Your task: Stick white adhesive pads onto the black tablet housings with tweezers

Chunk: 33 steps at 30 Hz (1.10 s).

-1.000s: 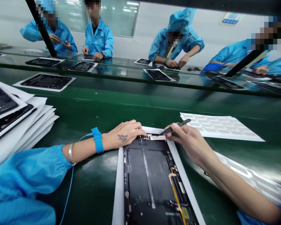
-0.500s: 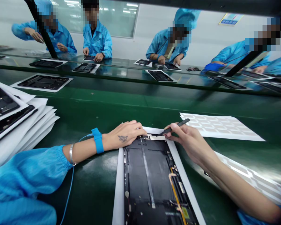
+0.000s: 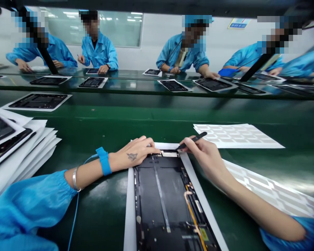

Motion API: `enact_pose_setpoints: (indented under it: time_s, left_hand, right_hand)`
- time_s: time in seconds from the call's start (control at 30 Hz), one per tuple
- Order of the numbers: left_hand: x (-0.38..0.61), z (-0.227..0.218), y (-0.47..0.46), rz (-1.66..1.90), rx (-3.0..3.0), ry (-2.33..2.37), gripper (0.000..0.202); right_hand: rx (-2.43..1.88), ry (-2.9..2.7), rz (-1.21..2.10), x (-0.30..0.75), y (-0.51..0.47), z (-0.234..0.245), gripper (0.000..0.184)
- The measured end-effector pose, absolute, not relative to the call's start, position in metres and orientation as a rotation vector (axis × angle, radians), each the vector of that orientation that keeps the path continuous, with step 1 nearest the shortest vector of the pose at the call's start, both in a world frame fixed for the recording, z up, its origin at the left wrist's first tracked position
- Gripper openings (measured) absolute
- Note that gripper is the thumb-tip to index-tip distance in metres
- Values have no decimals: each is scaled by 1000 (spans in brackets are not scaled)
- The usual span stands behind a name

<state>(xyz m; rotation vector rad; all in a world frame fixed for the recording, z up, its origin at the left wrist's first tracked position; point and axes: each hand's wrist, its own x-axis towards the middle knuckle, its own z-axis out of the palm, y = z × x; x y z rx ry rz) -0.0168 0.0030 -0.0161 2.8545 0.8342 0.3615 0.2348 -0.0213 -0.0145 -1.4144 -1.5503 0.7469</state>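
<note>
An opened black tablet chassis (image 3: 167, 202) lies on a white sheet (image 3: 129, 209) in front of me on the green belt. My left hand (image 3: 136, 153), with a blue wrist strap (image 3: 104, 161), rests fingers down on the chassis's far left corner, pressing there. My right hand (image 3: 204, 157) grips dark tweezers (image 3: 192, 140) whose tip touches a small white strip (image 3: 169, 153) at the chassis's far edge.
A stack of white sheets with black chassis (image 3: 13, 146) sits at the left. Two white label sheets (image 3: 238, 136) lie at the right. Across the belt, several people in blue coats work on more chassis (image 3: 39, 101).
My head tilted, so the scene shifted slightly down and left. Both hands stay at the chassis's far edge. The workers opposite moved their arms.
</note>
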Motion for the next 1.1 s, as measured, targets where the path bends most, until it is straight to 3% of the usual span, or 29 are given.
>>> enact_pose_setpoints:
  time_s: [0.17,0.87,1.1]
  left_hand:
    - [-18,-16,2,391,2880,810,39]
    - [-17,-14,3,376,2918,799,42]
    - [-11,-11,1,421,2925,720,37]
  right_hand:
    - [-1267,-1788,603,224,-31,-13,38]
    - [-1098,-1972,556,221,-34,-16,27]
    - [-1307,-1613,714,236,-35,-10,39]
